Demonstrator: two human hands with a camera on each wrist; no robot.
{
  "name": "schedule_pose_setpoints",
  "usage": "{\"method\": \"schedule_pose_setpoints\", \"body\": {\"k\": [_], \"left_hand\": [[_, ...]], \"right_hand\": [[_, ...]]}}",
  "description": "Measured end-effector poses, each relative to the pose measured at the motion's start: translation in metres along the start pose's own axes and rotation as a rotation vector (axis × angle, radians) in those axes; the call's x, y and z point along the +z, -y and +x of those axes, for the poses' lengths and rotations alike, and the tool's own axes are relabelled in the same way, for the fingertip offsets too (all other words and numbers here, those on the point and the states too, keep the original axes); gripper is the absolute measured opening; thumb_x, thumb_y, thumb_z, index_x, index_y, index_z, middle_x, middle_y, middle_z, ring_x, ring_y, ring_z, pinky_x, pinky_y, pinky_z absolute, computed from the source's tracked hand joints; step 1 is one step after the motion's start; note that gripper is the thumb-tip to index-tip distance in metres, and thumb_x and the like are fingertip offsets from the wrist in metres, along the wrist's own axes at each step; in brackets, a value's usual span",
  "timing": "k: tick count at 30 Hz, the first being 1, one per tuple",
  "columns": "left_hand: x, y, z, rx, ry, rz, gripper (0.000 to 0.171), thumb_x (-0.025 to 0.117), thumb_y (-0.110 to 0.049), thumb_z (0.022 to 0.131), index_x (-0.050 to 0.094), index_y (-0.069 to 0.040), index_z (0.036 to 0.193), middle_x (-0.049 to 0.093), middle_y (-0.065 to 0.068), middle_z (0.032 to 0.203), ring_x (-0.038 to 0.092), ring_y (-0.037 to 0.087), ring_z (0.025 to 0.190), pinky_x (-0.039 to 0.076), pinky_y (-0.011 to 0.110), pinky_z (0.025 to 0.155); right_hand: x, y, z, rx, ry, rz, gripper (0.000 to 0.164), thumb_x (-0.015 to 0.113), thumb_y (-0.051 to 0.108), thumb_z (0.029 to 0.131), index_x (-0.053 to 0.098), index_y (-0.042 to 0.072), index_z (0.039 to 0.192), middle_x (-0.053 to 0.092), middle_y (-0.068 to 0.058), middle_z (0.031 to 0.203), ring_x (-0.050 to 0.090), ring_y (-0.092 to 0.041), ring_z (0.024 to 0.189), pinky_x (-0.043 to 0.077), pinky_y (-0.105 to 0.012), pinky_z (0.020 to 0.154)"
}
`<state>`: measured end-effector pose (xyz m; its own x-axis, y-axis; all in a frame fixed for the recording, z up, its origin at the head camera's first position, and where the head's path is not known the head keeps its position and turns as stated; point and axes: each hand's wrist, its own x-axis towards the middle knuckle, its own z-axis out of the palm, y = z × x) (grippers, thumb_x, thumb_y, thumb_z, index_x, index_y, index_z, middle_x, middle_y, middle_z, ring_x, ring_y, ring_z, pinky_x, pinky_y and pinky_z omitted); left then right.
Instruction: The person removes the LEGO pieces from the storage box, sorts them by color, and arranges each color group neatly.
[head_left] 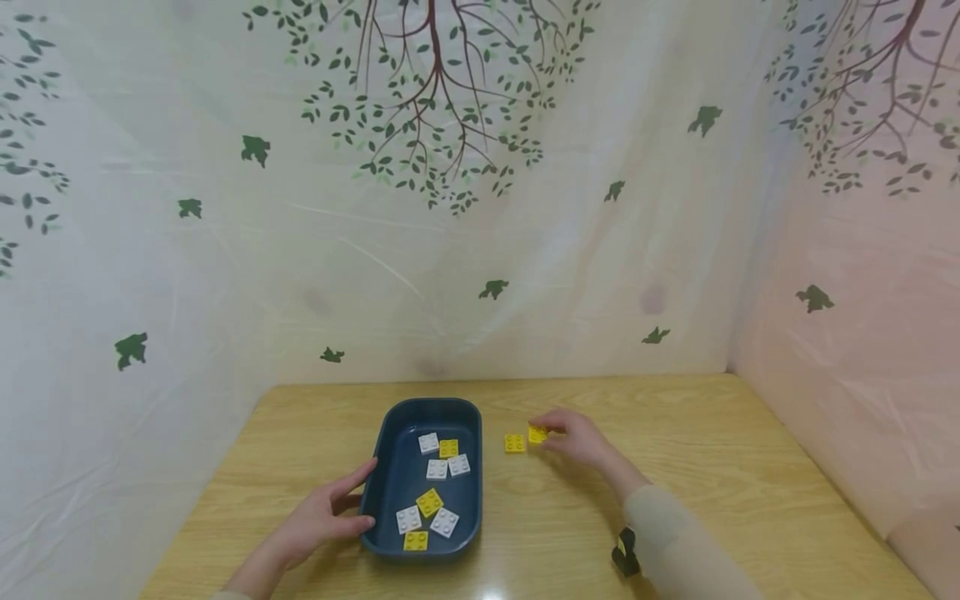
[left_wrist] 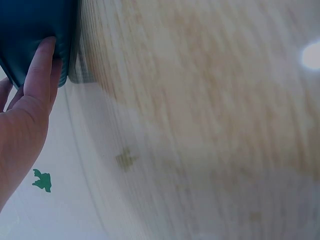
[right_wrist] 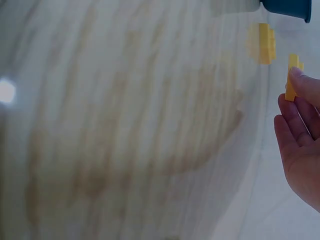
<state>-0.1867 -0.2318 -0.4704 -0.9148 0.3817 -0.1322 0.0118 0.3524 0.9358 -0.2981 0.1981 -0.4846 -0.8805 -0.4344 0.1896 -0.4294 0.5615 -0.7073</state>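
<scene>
A dark blue tray [head_left: 420,546] stands on the wooden table with several white toy bricks and three yellow ones lying in it. My left hand [head_left: 322,517] rests against the tray's left side, its fingers fairly straight along the outer wall, as the left wrist view also shows. To the right of the tray, my right hand [head_left: 573,437] pinches a yellow toy brick [right_wrist: 291,80] between thumb and fingertips. Another yellow toy brick [head_left: 514,443] lies on the table between the tray and that hand. In the right wrist view the pinched brick is tilted on edge.
The light wood table [head_left: 600,400] ends at the back against a pale curtain [head_left: 420,317] printed with branches and green leaves. Curtain also hangs along both sides. A small black device [head_left: 626,553] sits by the right sleeve.
</scene>
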Motion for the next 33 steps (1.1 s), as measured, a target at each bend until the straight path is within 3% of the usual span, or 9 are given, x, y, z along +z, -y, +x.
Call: {"method": "schedule_pose_setpoints", "body": {"k": [12, 33], "left_hand": [[0.001, 0.002, 0.0, -0.02, -0.001, 0.0, 0.084, 0.074, -0.016, 0.09, 0.025, -0.011, 0.158, 0.02, 0.028, 0.158, 0.043, 0.052, 0.13, 0.037, 0.06, 0.105], [0.001, 0.003, 0.001, -0.017, 0.006, -0.008, 0.084, 0.074, -0.016, 0.09, 0.025, -0.011, 0.158, 0.018, 0.028, 0.159, 0.043, 0.052, 0.13, 0.038, 0.06, 0.105]], "right_hand": [[0.009, -0.012, 0.0, 0.063, 0.023, 0.008, 0.033, 0.072, -0.001, 0.086, 0.071, 0.005, 0.118, 0.067, -0.013, 0.12, 0.061, -0.032, 0.112, 0.047, -0.051, 0.099], [0.012, -0.015, 0.002, 0.026, 0.041, -0.065, 0.031, 0.073, 0.0, 0.086, 0.072, 0.005, 0.116, 0.068, -0.011, 0.117, 0.06, -0.032, 0.111, 0.045, -0.053, 0.099]]}}
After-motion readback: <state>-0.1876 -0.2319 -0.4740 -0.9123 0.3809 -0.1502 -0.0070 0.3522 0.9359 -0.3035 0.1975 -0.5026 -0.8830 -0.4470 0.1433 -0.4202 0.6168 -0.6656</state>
